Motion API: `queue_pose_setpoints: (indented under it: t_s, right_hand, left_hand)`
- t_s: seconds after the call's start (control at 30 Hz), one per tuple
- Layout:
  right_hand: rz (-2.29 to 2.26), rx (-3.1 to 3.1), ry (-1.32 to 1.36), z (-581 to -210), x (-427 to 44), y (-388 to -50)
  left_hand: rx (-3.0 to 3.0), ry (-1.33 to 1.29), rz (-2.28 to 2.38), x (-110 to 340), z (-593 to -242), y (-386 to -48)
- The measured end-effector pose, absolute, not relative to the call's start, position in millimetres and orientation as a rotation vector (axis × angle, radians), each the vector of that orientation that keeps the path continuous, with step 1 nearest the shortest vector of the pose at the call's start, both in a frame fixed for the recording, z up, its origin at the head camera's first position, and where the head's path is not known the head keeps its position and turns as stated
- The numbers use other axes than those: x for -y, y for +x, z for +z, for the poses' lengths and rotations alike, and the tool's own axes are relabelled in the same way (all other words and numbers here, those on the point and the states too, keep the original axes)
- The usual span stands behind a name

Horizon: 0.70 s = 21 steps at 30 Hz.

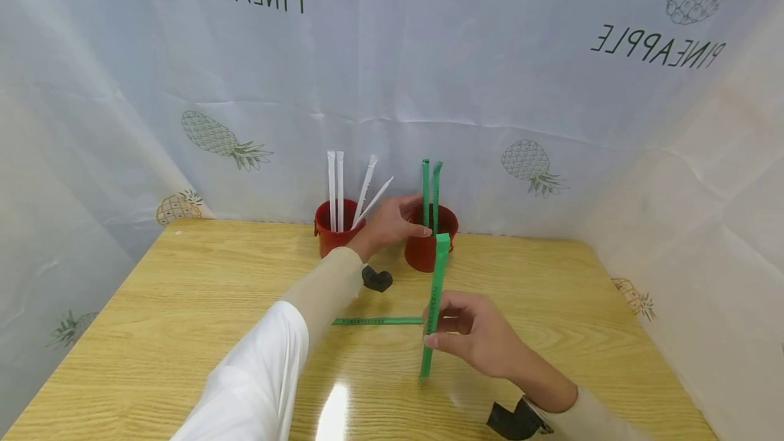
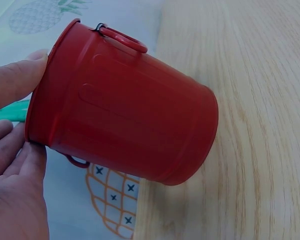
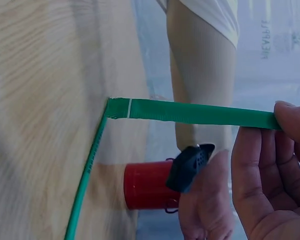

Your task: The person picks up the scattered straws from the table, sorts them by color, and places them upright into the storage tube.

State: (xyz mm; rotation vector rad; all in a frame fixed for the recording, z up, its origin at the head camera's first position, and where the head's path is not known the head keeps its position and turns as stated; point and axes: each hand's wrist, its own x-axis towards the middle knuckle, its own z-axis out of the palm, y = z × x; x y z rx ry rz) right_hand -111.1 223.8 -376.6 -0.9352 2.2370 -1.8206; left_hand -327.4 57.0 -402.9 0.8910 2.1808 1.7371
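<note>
My left hand (image 1: 390,221) holds the right-hand small red bucket (image 1: 421,255) by its rim. The left wrist view shows thumb and fingers at the rim of this bucket (image 2: 130,105), which has small side handles. Two green wrapped straws (image 1: 426,189) stand in it. My right hand (image 1: 484,337) pinches another green wrapped straw (image 1: 436,291) upright above the table, in front of the bucket; in the right wrist view this straw (image 3: 200,113) extends away from the thumb and fingers. Beside that hand, one more green wrapped straw (image 1: 376,321) lies flat on the table.
Left of the held bucket stands a second red bucket (image 1: 331,242) with several white wrapped straws (image 1: 340,189). My left forearm (image 1: 321,291) crosses the wooden table (image 1: 184,318). Behind the table hangs a pineapple-print curtain (image 1: 392,73). Each wrist wears a black mount.
</note>
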Motion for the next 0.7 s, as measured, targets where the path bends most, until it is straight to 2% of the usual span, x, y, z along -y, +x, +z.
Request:
queue_pose_setpoints:
  t_s: [0.7]
  right_hand:
    - [-1.807,-2.663,-0.595,-339.1,-249.4,-170.9]
  left_hand:
    - [-2.169,0.922,1.718,-55.6,-402.9,-327.3]
